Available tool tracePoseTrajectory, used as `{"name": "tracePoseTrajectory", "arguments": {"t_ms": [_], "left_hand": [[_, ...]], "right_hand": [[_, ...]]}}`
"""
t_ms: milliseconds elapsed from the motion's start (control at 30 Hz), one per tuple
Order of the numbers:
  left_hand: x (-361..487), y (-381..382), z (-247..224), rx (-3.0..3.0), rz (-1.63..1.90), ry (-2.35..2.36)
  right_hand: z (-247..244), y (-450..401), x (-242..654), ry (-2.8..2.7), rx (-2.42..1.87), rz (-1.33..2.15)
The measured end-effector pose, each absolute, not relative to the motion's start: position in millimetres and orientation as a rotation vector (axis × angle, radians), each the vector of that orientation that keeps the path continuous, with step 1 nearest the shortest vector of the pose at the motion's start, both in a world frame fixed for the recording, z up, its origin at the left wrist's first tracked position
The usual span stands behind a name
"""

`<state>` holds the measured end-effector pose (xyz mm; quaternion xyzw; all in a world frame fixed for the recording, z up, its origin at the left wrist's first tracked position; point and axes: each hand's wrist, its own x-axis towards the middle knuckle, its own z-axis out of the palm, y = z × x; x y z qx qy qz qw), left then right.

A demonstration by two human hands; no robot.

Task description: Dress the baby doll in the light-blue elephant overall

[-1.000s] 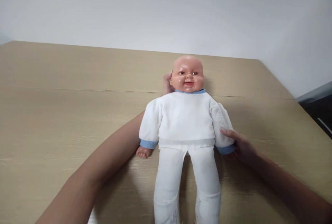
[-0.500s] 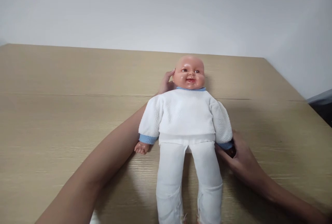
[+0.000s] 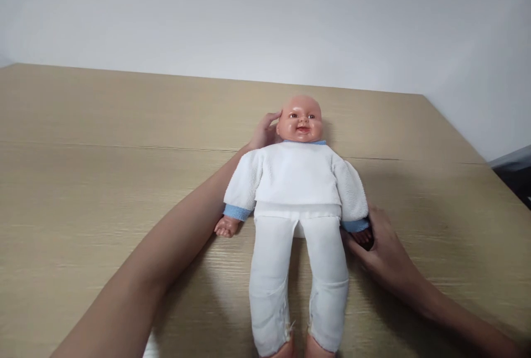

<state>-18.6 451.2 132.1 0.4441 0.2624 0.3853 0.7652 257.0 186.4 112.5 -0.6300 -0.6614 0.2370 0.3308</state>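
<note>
A baby doll faces up in the middle of the head view. It wears a white fleece top with blue collar and cuffs, and white trousers with frayed thread at the lower ends. My left hand holds the doll at the side of its bald head, the fingers partly hidden behind head and shoulder. On the other side, my right hand grips low by the doll's hip, around its small hand and blue cuff. Most of those fingertips are hidden beneath the doll. Its feet are cut off by the frame's bottom edge.
A light wood-grain table spreads under the doll, with a thin seam running across it. Behind stands a pale wall. Something dark lies beyond the table's right edge.
The doll has tilted and shifted slightly: its head sits lower and a little left, while its legs have come up, showing the ankles. Both hands keep their places on it.
</note>
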Motion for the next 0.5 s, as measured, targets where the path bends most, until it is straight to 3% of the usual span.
{"name": "tracePoseTrajectory", "arguments": {"t_ms": [500], "left_hand": [[-15.0, 460.7, 121.8, 1.024, 0.883, 0.54]], "right_hand": [[102.3, 189.4, 262.6, -1.848, -1.566, 0.487]]}}
